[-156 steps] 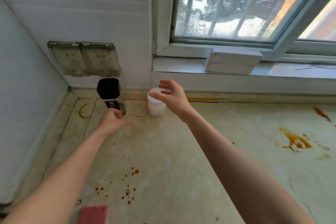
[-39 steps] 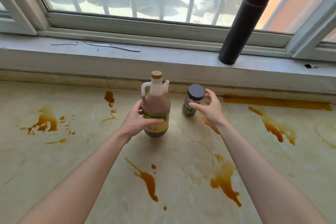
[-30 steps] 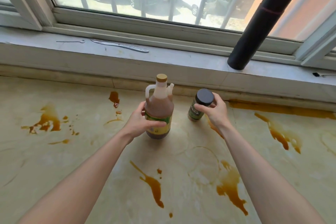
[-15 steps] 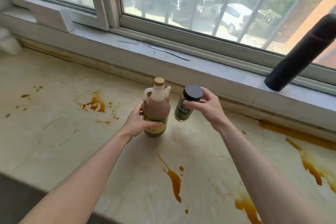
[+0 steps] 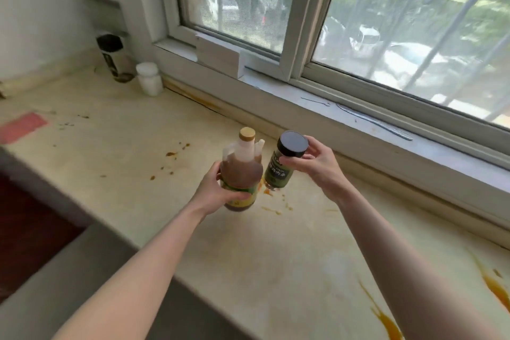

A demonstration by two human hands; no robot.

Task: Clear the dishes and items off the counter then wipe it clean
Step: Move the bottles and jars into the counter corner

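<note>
**Two bottles lifted over the stained tabletop**

I saw the left hand [image 5: 218, 190] with its grip wrapped around the lower body of a brown sauce jug [image 5: 241, 174], a clear plastic vessel with a moulded handle, a spout and a tan round cap. My right hand [image 5: 317, 165] had its grip clamped on the neck of a green-labelled jar [image 5: 278, 171], a cylinder under a flat black lid. Both seemed to be held above the tabletop [image 5: 276, 257], a pale, glossy stone-like slab spattered with orange-brown stains. Farther left lay a pink sponge [image 5: 22, 127]. In the corner stood a small white tub [image 5: 149, 78] beside a black-capped bottle [image 5: 113, 58], under the white window sill [image 5: 358, 130].
</note>
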